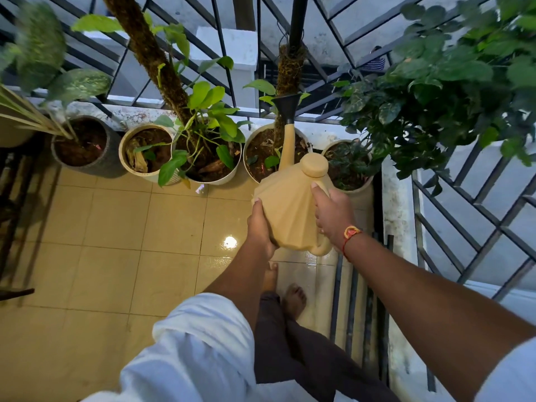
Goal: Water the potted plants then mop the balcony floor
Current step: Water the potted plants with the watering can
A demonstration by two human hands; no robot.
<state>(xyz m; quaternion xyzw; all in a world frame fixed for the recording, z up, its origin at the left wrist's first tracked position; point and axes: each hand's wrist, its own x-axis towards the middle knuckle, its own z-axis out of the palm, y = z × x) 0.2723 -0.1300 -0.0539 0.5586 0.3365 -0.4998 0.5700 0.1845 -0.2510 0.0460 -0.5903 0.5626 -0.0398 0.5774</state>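
Observation:
I hold a tan faceted watering can (287,210) with both hands. My left hand (259,227) cups its lower left side. My right hand (333,216) grips the handle on the right. The can's long spout with a black rose (287,104) points away from me, above a white pot with a moss pole (262,149). Several potted plants line the railing: a grey pot (84,146), a cream pot (142,153), a white pot with leafy pothos (208,158) and a pot at the right corner (352,166).
Beige tiled floor (116,227) is wet and shiny near my bare feet (293,297). Black metal railing (464,227) encloses the balcony at the back and right. A bushy plant (441,91) overhangs the right corner. A dark stand (11,216) sits at the left edge.

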